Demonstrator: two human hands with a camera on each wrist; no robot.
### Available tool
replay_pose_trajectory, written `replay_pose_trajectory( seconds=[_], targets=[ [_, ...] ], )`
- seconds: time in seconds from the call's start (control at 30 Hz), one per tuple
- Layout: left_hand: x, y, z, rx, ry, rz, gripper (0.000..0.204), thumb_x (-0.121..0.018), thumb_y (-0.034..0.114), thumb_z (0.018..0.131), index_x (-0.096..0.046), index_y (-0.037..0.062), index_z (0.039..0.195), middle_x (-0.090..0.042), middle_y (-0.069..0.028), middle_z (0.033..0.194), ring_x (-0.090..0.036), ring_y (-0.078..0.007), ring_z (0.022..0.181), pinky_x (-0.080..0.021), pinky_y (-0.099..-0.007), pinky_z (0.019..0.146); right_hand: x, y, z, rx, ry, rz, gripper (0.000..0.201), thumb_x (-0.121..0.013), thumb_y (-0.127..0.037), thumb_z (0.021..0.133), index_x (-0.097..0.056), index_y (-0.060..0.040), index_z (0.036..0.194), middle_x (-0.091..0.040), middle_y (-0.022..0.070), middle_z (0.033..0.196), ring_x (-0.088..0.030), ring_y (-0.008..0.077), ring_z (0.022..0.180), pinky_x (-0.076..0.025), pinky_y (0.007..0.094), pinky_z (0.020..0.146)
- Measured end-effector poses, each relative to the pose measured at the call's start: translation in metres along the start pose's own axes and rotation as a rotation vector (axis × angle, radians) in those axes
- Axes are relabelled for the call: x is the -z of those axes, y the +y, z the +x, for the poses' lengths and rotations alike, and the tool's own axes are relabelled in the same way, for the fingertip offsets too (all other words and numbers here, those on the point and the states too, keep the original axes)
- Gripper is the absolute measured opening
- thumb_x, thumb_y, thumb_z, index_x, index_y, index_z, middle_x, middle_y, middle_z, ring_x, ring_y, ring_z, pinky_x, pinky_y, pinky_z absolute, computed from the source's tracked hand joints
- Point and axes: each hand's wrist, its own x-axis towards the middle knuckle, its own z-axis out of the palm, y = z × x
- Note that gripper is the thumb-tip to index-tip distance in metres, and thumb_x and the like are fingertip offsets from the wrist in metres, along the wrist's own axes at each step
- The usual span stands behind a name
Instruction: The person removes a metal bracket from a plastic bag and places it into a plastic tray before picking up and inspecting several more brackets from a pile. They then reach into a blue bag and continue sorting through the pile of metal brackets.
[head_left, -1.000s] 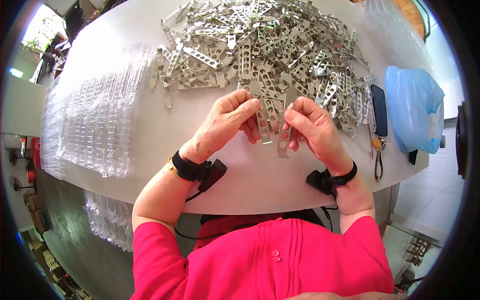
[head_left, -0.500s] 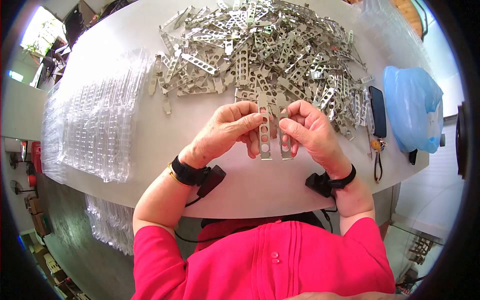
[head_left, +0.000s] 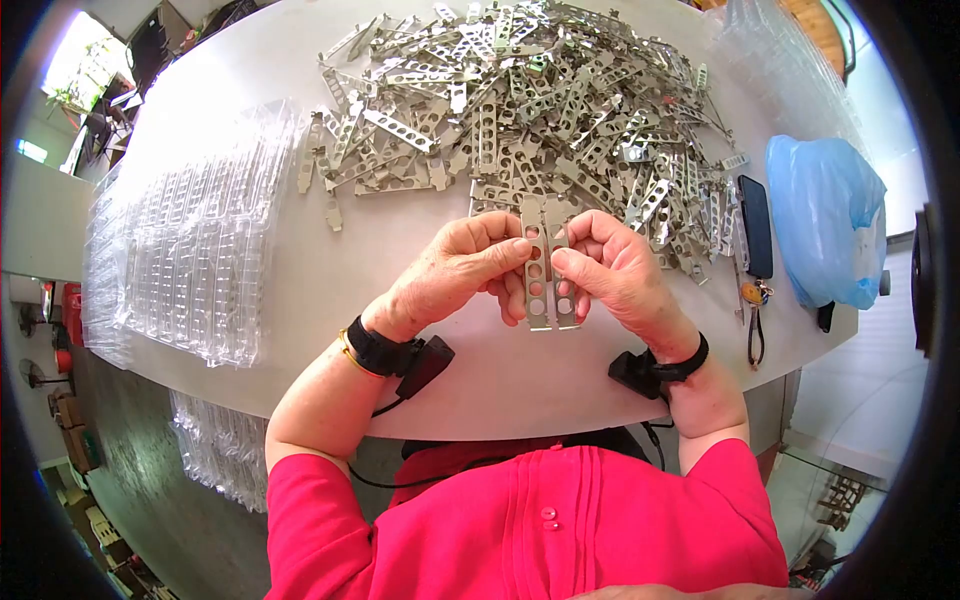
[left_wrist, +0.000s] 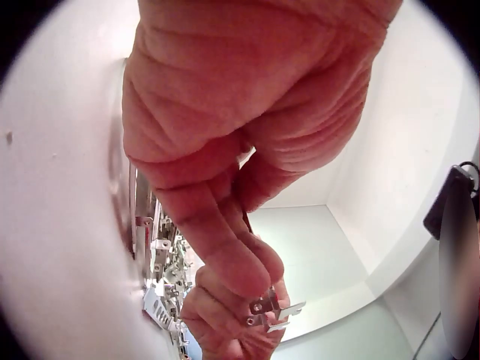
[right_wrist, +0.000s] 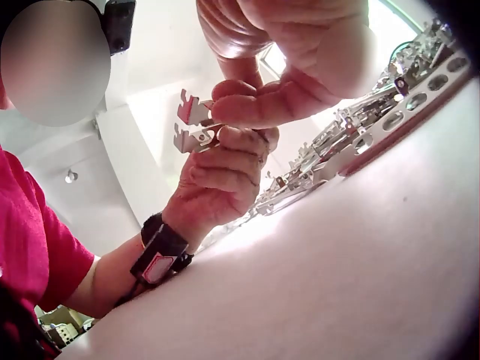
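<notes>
My left hand [head_left: 465, 262] pinches a flat metal strip with a row of round holes [head_left: 536, 285] between thumb and fingers. A second such strip [head_left: 565, 300] is pinched by my right hand [head_left: 622, 268]. Both strips stand side by side, nearly parallel, above the front of the table, their bent ends toward my body. In the right wrist view the notched, bent ends [right_wrist: 193, 111] stick out past the fingertips, one just above the other. Behind the hands lies a large heap of similar metal strips [head_left: 490, 135].
Clear plastic trays [head_left: 190, 240] are stacked on the left of the white table [head_left: 460, 390]. To the right lie a dark phone [head_left: 757, 228], keys with a strap [head_left: 755, 292] and a blue plastic bag [head_left: 825, 220]. More clear plastic [head_left: 780, 70] lies at the back right.
The two strips have come closer together and turned from slanted to nearly parallel. Both hands have moved slightly toward my body, the right one also a little left.
</notes>
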Motion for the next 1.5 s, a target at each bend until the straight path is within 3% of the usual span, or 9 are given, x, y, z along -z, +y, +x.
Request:
replay_pose_trajectory(
  seconds=[1.23, 1.5],
  targets=[
    [-0.0035, 0.0029, -0.0006, 0.020, 0.016, 0.060, 0.026, -0.056, 0.029, 0.102, -0.058, 0.0031, 0.105, -0.068, -0.0049, 0.085, -0.068, -0.0141, 0.061, -0.048, -0.0232, 0.056, -0.0003, 0.0018, 0.0004, -0.002, -0.042, -0.005, 0.017, -0.063, -0.015, 0.097, -0.053, -0.0032, 0.105, -0.063, 0.0039, 0.076, -0.060, 0.0082, 0.056, -0.051, 0.0224, 0.048],
    [-0.0015, 0.0009, 0.0003, 0.015, 0.001, 0.023, 0.026, -0.056, 0.028, 0.102, -0.057, 0.0021, 0.105, -0.067, -0.0068, 0.086, -0.067, -0.0151, 0.062, -0.053, -0.0267, 0.058, 0.0011, 0.0034, 0.0009, 0.006, -0.056, -0.012, 0.019, -0.063, -0.016, 0.097, -0.053, -0.0031, 0.105, -0.063, 0.0040, 0.077, -0.060, 0.0084, 0.057, -0.052, 0.0224, 0.049]
  ],
)
